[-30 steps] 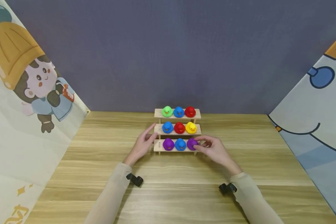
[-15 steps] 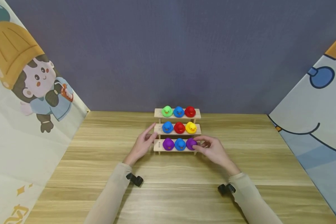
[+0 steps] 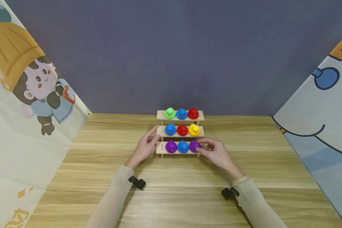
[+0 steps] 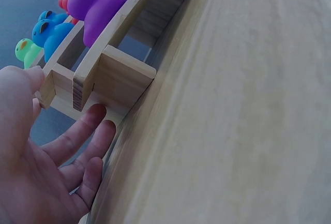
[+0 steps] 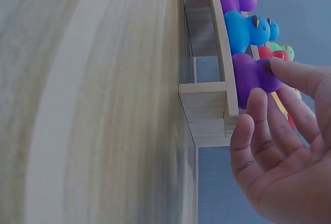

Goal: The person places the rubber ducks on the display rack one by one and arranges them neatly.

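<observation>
A three-step wooden rack (image 3: 159,152) holds a row of rubber ducks on each shelf. On the lowest shelf, my right hand (image 3: 218,153) pinches the right-end purple duck (image 5: 251,79) between thumb and fingers. That duck sits upright against the blue duck (image 3: 183,147), with another purple duck (image 4: 95,9) to the left. My left hand (image 3: 143,147) is at the rack's left end, fingers loosely extended. In the left wrist view its thumb lies by the middle shelf's end and its other fingertips are close to the rack's side. It holds no duck.
The middle shelf carries blue, red and yellow ducks (image 3: 194,129); the top one has green (image 3: 169,113), blue and red. A dark blue-grey panel (image 3: 182,57) rises behind the wood-grain table (image 3: 176,196). Printed cartoon panels (image 3: 11,126) flank both sides.
My right hand and the purple duck in it have shifted slightly left, toward the blue duck. My left hand stays at the rack's left end.
</observation>
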Demonstrator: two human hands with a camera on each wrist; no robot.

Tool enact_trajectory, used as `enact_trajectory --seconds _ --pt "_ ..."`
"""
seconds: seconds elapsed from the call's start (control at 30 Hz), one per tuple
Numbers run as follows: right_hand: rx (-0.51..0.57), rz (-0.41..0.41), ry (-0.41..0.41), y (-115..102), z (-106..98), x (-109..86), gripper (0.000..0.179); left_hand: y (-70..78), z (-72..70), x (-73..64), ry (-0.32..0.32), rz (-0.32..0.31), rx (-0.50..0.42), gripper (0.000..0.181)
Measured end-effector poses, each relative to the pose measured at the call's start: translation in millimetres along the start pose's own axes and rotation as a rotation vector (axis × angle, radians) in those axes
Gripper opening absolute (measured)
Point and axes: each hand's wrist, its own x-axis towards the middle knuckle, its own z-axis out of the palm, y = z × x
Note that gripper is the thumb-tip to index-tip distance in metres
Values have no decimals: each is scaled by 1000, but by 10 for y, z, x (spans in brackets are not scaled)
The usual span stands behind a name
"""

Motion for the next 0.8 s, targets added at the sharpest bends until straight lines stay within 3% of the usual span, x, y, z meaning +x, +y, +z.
enact_trajectory --seconds 0.43,0.8 --pt "9 -12 12 23 18 0 35 -15 6 1 4 1 2 59" --pt "-1 -22 105 9 -75 -14 28 3 11 -8 -10 -17 -17 60"
